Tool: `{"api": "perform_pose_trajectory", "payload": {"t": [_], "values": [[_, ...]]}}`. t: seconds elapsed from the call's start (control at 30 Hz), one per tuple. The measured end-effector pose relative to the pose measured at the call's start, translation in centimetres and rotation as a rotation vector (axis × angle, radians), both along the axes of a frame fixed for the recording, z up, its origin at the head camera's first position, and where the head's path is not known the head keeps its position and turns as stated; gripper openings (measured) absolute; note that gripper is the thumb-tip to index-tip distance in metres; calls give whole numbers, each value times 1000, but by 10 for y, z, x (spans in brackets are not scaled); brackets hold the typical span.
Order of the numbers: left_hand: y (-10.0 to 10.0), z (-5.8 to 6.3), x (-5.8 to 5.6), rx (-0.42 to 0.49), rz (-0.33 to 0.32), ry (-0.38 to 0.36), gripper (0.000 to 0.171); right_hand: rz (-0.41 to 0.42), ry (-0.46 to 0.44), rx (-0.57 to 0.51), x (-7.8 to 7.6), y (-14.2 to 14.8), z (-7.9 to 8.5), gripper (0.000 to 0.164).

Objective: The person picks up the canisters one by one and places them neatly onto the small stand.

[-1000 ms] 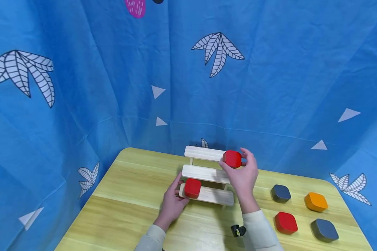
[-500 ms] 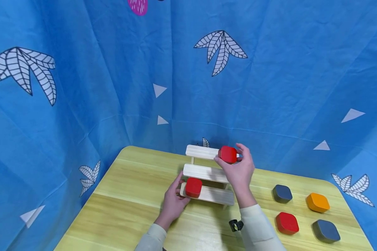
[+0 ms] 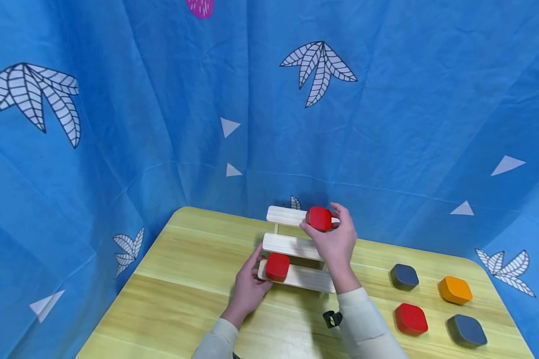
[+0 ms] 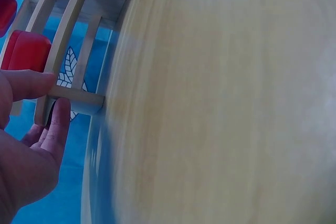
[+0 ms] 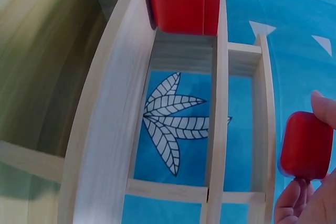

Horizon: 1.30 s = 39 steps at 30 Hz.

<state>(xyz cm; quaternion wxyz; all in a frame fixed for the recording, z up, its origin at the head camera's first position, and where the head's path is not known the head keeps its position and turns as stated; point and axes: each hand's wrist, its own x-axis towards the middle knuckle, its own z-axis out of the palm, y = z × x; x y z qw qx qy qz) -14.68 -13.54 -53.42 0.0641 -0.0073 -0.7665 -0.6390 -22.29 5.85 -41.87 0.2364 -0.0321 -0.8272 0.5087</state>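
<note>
A pale wooden three-step display stand (image 3: 292, 245) stands near the back of the table. My left hand (image 3: 247, 294) pinches the left end of its lowest step, thumb on one face and fingers on the other in the left wrist view. Just beside those fingers, a red rounded-square box (image 3: 277, 267) sits on that step. My right hand (image 3: 340, 243) holds a second red rounded-square box (image 3: 319, 219) between thumb and fingers. In the head view this box overlaps the right part of the top step; the right wrist view shows the held box (image 5: 306, 145) beside the top step's edge.
To the right on the wooden table (image 3: 170, 279) lie a dark grey box (image 3: 404, 276), an orange box (image 3: 455, 289), a third red box (image 3: 410, 319) and another dark grey box (image 3: 466, 330). A blue patterned curtain (image 3: 269, 99) hangs behind the table.
My right hand has moved left along the top step, carrying the red box. The left hand keeps its grip on the lowest step, and the head view has shifted slightly.
</note>
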Motion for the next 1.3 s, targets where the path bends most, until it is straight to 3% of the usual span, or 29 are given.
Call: {"api": "perform_pose_trajectory", "payload": {"t": [0.3, 0.77, 1.3], "values": [[0, 1, -1, -31, -1, -22, 103, 36, 27, 7, -5, -10, -3, 86], [-1, -2, 0, -24, -8, 2, 104, 61, 42, 38, -10, -22, -5, 84], [0, -1, -1, -22, -3, -9, 104, 72, 18, 111, -16, -41, -4, 83]]}}
